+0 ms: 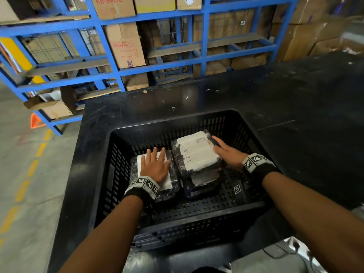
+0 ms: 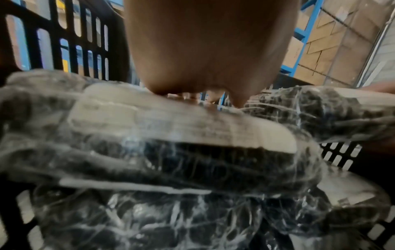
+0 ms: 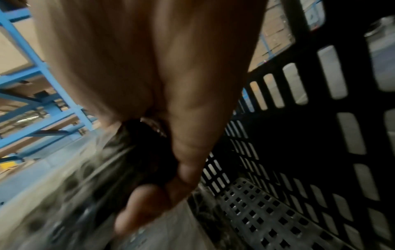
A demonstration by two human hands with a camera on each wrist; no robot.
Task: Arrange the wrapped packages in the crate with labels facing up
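A black slatted crate [image 1: 177,123] stands on a black table. Inside at the left lies a wrapped package [image 1: 167,183] with its white label up; my left hand [image 1: 155,164] rests flat on it, fingers straight. In the left wrist view the palm [image 2: 203,50] presses on that label [image 2: 171,128]. To the right, two packages are stacked. The upper one [image 1: 197,152] sits label up and slightly askew over the lower one [image 1: 204,182]. My right hand [image 1: 226,154] grips the upper package's right edge, thumb on top. The right wrist view shows the hand [image 3: 162,189] curled round the blurred wrap [image 3: 74,186].
The crate's perforated floor [image 1: 216,201] is bare at the front and right, with a square marker tag [image 1: 237,189] on it. Blue racking [image 1: 202,62] with cardboard boxes stands behind the table [image 1: 295,95]. Concrete floor with a yellow dashed line [image 1: 31,168] runs on the left.
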